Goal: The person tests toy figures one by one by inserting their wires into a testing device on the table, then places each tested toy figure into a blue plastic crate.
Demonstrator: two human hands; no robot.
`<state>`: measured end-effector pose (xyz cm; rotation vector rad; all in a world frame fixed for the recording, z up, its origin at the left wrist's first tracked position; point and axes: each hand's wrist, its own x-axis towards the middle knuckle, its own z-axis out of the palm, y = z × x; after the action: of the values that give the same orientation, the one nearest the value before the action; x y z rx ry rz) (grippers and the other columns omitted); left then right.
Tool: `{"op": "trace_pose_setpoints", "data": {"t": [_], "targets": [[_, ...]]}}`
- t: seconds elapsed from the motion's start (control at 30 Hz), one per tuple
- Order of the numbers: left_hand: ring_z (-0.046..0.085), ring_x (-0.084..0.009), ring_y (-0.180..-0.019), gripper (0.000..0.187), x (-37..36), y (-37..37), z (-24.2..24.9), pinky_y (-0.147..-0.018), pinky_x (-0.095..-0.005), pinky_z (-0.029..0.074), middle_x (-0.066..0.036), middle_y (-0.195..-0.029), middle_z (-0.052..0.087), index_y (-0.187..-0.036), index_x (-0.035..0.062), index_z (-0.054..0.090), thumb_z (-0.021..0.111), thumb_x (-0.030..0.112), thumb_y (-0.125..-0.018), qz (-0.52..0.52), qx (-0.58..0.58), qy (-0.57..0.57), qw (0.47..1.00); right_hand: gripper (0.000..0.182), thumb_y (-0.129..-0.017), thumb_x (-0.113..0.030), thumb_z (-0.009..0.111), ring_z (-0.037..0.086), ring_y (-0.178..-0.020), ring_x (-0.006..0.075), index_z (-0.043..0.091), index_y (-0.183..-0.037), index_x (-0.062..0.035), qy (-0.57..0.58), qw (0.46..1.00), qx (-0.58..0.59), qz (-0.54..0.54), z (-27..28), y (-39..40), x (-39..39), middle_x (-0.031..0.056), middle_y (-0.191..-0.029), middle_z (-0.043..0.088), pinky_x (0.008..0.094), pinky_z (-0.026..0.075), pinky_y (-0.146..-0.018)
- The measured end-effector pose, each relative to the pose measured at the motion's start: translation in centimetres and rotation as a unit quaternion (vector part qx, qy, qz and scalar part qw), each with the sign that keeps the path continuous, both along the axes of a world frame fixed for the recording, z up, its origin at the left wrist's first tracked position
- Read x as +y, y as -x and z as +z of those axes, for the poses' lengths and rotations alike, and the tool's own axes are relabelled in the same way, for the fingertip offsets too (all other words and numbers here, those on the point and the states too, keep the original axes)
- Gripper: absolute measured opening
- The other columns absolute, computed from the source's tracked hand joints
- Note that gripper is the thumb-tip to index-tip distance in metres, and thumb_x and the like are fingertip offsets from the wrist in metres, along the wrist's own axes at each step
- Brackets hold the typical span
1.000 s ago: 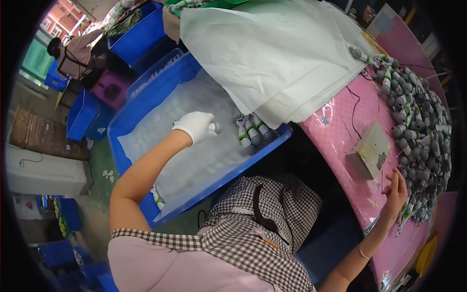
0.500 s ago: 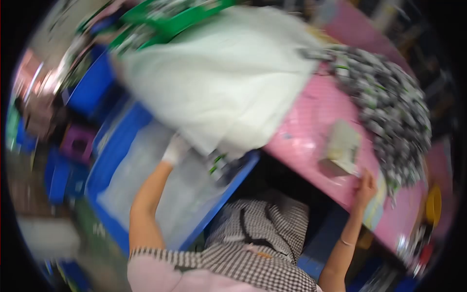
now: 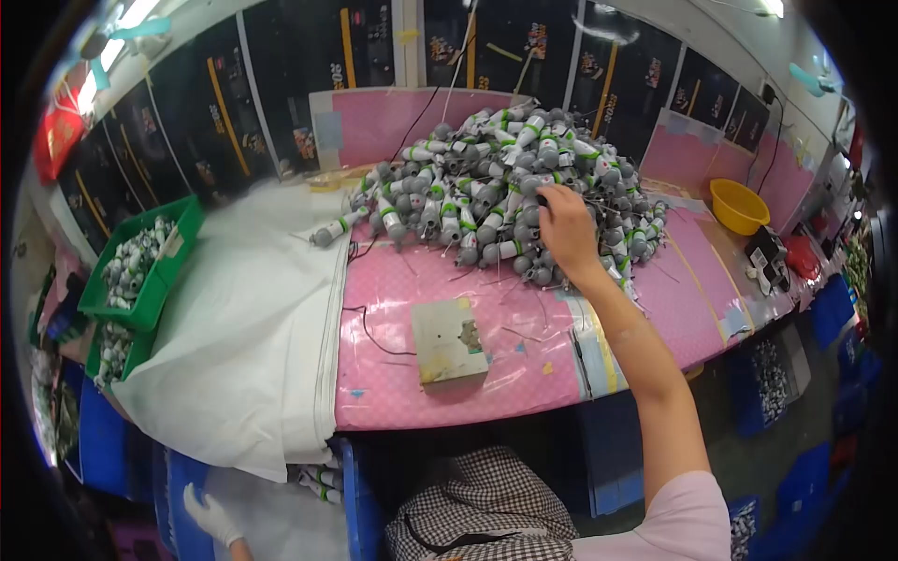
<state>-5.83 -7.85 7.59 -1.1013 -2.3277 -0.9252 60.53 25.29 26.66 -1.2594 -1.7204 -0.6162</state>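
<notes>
A big heap of small grey-and-white plastic pieces (image 3: 486, 187) with green bands, bottle-like in shape, lies on the pink-covered table (image 3: 393, 299). My right hand (image 3: 568, 229), bare, reaches into the near side of the heap with its fingers curled onto one of the pieces; the fingertips partly hide it. Low on the left, my left hand (image 3: 210, 516) wears a white glove. Its fingers are apart and hold nothing, over a whitish sheet (image 3: 271, 514) inside a blue bin (image 3: 351, 496). A few of the same pieces (image 3: 321, 481) lie at that bin's far right corner.
A white cloth (image 3: 253, 309) drapes over the table's left part and its front edge. Beyond it are stacked green crates (image 3: 182, 234) with more pieces. A grey metal box (image 3: 447, 344) with a cable sits mid-table. A yellow bowl (image 3: 739, 208) stands at the right.
The view has swung up and levelled toward the table. My right hand has gone from beside the grey box to the heap. My left hand remains over the blue bin.
</notes>
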Motion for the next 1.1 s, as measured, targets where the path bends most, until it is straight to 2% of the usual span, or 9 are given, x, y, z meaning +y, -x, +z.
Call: {"op": "trace_pose_setpoints", "data": {"t": [0.13,0.4,0.5,0.57,0.63,0.7,0.77,0.9,1.1], "targets": [[0.054,-0.0239,-0.112,0.038,0.7,0.1,5.0,-0.095,-0.0332,0.042,-0.012,-0.124,0.054,-0.124,-0.0009,0.049,0.053,-0.002,-0.086,0.030,-0.089,-0.103,0.990,0.028,-0.071,-0.006,0.062,0.057,-0.094,0.0230,0.063,-0.099,-0.0088,0.090,0.953,-0.125,-0.260,0.5,0.2,4.5,0.0082,-0.105,0.062,0.0374,0.043,-0.078],[0.055,-0.0162,-0.102,0.030,11.3,-16.7,16.8,-0.090,-0.0281,0.043,-0.009,-0.113,0.057,-0.117,-0.0045,0.052,0.054,0.000,-0.088,-0.292,-0.213,-0.275,0.891,0.032,-0.070,-0.019,0.071,0.058,-0.087,0.0217,0.064,-0.100,-0.0092,0.078,0.994,0.016,0.069,7.4,4.2,-1.4,0.0060,-0.097,0.065,0.0359,0.042,-0.072],[0.057,-0.0200,-0.103,0.035,16.1,-26.0,18.6,-0.092,-0.0318,0.045,-0.013,-0.117,0.056,-0.122,-0.0039,0.048,0.048,0.017,-0.094,-0.512,-0.460,-0.152,0.710,0.033,-0.080,-0.022,0.070,0.060,-0.090,0.0140,0.061,-0.107,-0.0054,0.319,0.904,0.107,0.263,9.0,7.7,-5.5,0.0053,-0.100,0.065,0.0309,0.046,-0.074],[0.057,-0.0216,-0.104,0.045,18.0,-32.0,20.1,-0.091,-0.0341,0.046,-0.016,-0.120,0.054,-0.130,-0.0007,0.042,0.044,0.029,-0.097,-0.597,-0.604,-0.003,0.529,0.039,-0.084,-0.024,0.067,0.057,-0.095,0.0097,0.056,-0.115,-0.0020,0.509,0.611,0.291,0.531,6.5,9.8,-6.9,0.0031,-0.101,0.064,0.0273,0.045,-0.084],[0.058,-0.0218,-0.102,0.042,19.1,-36.2,20.4,-0.090,-0.0358,0.047,-0.012,-0.113,0.056,-0.125,0.0015,0.045,0.050,0.030,-0.094,-0.602,-0.706,0.072,0.367,0.040,-0.094,-0.024,0.052,0.052,-0.108,0.0119,0.049,-0.126,0.0000,0.457,0.695,0.215,0.512,4.2,11.6,-8.6,0.0070,-0.114,0.059,0.0256,0.039,-0.095],[0.059,-0.0223,-0.099,0.034,19.6,-37.4,18.8,-0.088,-0.0380,0.048,-0.009,-0.108,0.058,-0.118,0.0027,0.048,0.055,0.023,-0.092,-0.591,-0.712,0.061,0.374,0.039,-0.098,-0.024,0.045,0.049,-0.114,0.0129,0.048,-0.127,0.0001,0.231,0.888,0.114,0.382,2.0,11.1,-9.0,0.0095,-0.120,0.057,0.0261,0.037,-0.098],[0.060,-0.0225,-0.096,0.029,19.6,-37.7,18.3,-0.087,-0.0400,0.049,-0.007,-0.105,0.058,-0.114,0.0040,0.049,0.058,0.017,-0.090,-0.458,-0.806,-0.126,0.353,0.036,-0.098,-0.024,0.043,0.058,-0.105,0.0183,0.052,-0.122,0.0012,0.380,0.768,0.323,0.403,0.2,9.8,-10.8,0.0121,-0.119,0.058,0.0308,0.044,-0.092],[0.059,-0.0222,-0.098,0.024,19.5,-36.9,17.1,-0.088,-0.0404,0.049,-0.006,-0.104,0.058,-0.111,0.0069,0.050,0.059,0.013,-0.090,-0.383,-0.820,-0.221,0.363,0.045,-0.094,-0.031,0.051,0.064,-0.086,0.0219,0.045,-0.127,-0.0012,0.529,0.347,0.528,0.567,-6.4,10.3,-14.6,0.0183,-0.114,0.058,0.0362,0.053,-0.082],[0.058,-0.0223,-0.104,0.027,18.4,-37.6,16.8,-0.091,-0.0385,0.048,-0.008,-0.110,0.058,-0.115,0.0064,0.049,0.057,0.016,-0.091,-0.396,-0.807,-0.208,0.386,0.049,-0.090,-0.022,0.060,0.062,-0.084,0.0191,0.039,-0.132,-0.0096,0.388,0.084,0.695,0.599,-9.2,15.2,-17.4,0.0168,-0.107,0.058,0.0341,0.053,-0.081]]}}
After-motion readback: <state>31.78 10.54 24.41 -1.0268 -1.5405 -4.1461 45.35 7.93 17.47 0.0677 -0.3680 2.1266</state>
